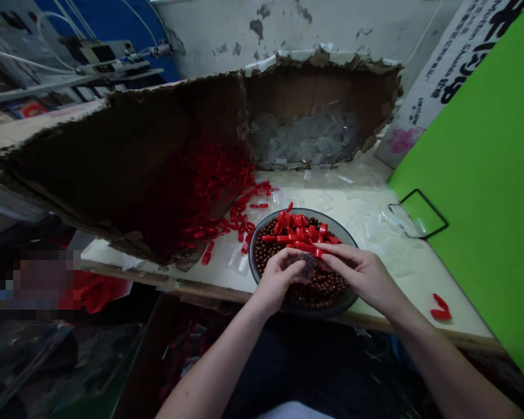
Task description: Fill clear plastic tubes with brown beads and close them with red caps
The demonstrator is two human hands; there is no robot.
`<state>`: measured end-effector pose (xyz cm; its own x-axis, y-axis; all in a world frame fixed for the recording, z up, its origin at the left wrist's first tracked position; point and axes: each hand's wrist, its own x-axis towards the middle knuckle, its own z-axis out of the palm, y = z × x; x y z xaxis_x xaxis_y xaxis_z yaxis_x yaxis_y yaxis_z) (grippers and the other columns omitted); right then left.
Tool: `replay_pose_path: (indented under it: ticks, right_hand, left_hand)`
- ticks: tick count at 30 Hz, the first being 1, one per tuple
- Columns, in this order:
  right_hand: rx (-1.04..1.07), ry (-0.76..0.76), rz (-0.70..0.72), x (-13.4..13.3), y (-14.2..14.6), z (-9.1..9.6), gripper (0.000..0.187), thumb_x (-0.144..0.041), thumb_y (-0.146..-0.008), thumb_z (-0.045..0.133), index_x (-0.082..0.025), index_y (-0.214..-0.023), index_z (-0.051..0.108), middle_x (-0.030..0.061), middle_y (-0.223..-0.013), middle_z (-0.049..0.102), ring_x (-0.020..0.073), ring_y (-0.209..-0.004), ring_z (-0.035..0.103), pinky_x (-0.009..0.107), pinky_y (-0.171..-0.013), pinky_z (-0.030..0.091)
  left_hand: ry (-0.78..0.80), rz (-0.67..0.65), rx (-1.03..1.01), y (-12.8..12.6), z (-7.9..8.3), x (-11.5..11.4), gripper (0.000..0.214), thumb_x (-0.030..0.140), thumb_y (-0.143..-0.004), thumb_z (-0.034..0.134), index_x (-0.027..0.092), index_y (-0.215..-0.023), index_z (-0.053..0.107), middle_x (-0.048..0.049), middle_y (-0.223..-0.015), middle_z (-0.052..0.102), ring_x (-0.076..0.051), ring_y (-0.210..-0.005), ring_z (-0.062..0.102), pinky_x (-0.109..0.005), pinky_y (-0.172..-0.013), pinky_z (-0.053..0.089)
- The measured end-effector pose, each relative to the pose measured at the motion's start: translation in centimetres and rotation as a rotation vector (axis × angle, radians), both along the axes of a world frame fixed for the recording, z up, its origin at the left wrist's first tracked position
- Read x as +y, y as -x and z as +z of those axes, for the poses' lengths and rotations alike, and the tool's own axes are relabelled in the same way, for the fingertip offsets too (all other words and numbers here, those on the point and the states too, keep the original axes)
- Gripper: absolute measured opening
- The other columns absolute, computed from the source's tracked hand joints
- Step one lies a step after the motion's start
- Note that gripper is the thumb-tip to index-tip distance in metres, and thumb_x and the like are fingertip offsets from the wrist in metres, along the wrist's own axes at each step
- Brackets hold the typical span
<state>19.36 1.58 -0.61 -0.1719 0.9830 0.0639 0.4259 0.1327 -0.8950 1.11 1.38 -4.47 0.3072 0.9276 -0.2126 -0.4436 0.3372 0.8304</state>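
A round grey bowl (257, 238) sits at the table's near edge, full of small brown beads (323, 288) with a heap of red plastic caps (297, 230) on top. Both my hands are over the bowl. My left hand (278, 278) has its fingers curled in a pinch, and my right hand (361, 270) pinches from the other side. Between their fingertips is a small clear plastic piece (309, 266), held just above the beads. What else the fingers hold is too small to make out.
A torn cardboard box (126, 157) lies on its side at the left, spilling red caps (227, 201). Another torn box (314, 102) behind holds clear plastic pieces. Clear pieces litter the table (367, 215). A green panel (484, 186) stands on the right, with two red caps (440, 308) near it.
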Motion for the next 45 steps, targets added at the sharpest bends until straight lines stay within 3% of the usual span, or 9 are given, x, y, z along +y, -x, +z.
replay_pose_path:
  ticks: [5,8,12,17,23,31,35,39,45]
  right_hand:
    - [0.168,0.012,-0.117,0.4,-0.6,-0.1,0.034,-0.038,-0.080,0.068,-0.025,-0.112,0.069,0.0064,-0.113,0.069,0.0244,-0.099,0.065,0.039,-0.087,0.053]
    - [0.233,0.005,-0.132,0.3,-0.5,0.4,0.032,-0.035,-0.079,0.070,-0.027,-0.110,0.069,0.0054,-0.111,0.069,0.0224,-0.095,0.065,0.035,-0.080,0.054]
    - [0.289,-0.007,-0.117,-0.1,0.1,1.3,0.027,-0.033,-0.080,0.070,-0.028,-0.107,0.070,0.0041,-0.107,0.069,0.0208,-0.095,0.064,0.034,-0.084,0.053]
    - [0.169,-0.039,-0.039,-0.6,0.9,1.8,0.026,-0.031,-0.083,0.066,-0.027,-0.109,0.069,0.0045,-0.111,0.065,0.0206,-0.101,0.061,0.033,-0.087,0.051]
    - [0.089,-0.066,-0.013,-0.8,0.9,1.0,0.025,-0.031,-0.084,0.065,-0.026,-0.108,0.070,0.0051,-0.106,0.066,0.0197,-0.097,0.062,0.031,-0.081,0.053]
    - [-0.027,-0.431,-0.195,-1.9,2.4,-1.5,0.031,-0.020,-0.087,0.061,-0.026,-0.117,0.066,0.0037,-0.107,0.068,0.0162,-0.096,0.064,0.030,-0.087,0.051]
    - [-0.097,-0.564,-0.259,-2.8,2.9,-2.3,0.039,-0.014,-0.087,0.061,-0.026,-0.123,0.063,0.0045,-0.111,0.068,0.0174,-0.099,0.064,0.032,-0.089,0.050]
    - [-0.049,-0.595,-0.350,-3.3,3.2,-2.2,0.039,-0.011,-0.086,0.062,-0.026,-0.121,0.064,0.0042,-0.110,0.068,0.0170,-0.098,0.064,0.031,-0.090,0.050]
    - [-0.033,-0.587,-0.357,-3.7,3.3,-2.2,0.038,-0.009,-0.085,0.062,-0.026,-0.119,0.066,0.0033,-0.110,0.069,0.0160,-0.099,0.064,0.030,-0.091,0.050]
  left_hand:
    - [0.056,-0.082,-0.188,0.0,0.7,0.1,0.032,0.032,-0.076,0.071,0.016,-0.101,0.061,-0.0072,-0.091,0.070,-0.016,-0.075,0.068,-0.026,-0.068,0.054]
    - [-0.009,-0.062,-0.181,-0.2,1.1,0.1,0.027,0.029,-0.077,0.070,0.016,-0.100,0.063,-0.0073,-0.095,0.069,-0.017,-0.079,0.068,-0.027,-0.071,0.055]
    - [-0.044,-0.051,-0.138,-0.4,1.1,0.2,0.025,0.027,-0.078,0.070,0.016,-0.099,0.064,-0.0058,-0.094,0.068,-0.016,-0.082,0.066,-0.026,-0.072,0.055]
    - [-0.084,-0.016,-0.091,-0.5,0.6,0.1,0.024,0.028,-0.078,0.070,0.018,-0.099,0.064,-0.0030,-0.090,0.066,-0.016,-0.082,0.064,-0.028,-0.072,0.055]
    - [-0.177,0.001,0.077,-0.5,1.1,-0.3,0.025,0.030,-0.078,0.069,0.016,-0.097,0.065,-0.0032,-0.088,0.063,-0.014,-0.080,0.059,-0.023,-0.066,0.052]
    - [-0.070,0.090,-0.072,-2.2,1.1,-1.1,0.026,0.035,-0.081,0.066,0.017,-0.096,0.055,0.0011,-0.079,0.057,-0.009,-0.059,0.058,-0.018,-0.047,0.047]
    - [-0.050,0.119,-0.089,-2.8,1.3,-1.7,0.023,0.033,-0.083,0.064,0.016,-0.093,0.052,0.0014,-0.075,0.057,-0.008,-0.058,0.057,-0.017,-0.048,0.047]
    - [-0.075,0.096,-0.056,-2.8,1.9,-1.9,0.021,0.032,-0.085,0.061,0.017,-0.096,0.052,0.0015,-0.075,0.056,-0.008,-0.061,0.057,-0.018,-0.051,0.048]
    - [-0.141,0.072,0.066,-2.5,2.2,-2.1,0.019,0.032,-0.088,0.057,0.017,-0.099,0.052,0.0012,-0.078,0.056,-0.009,-0.064,0.056,-0.019,-0.054,0.048]
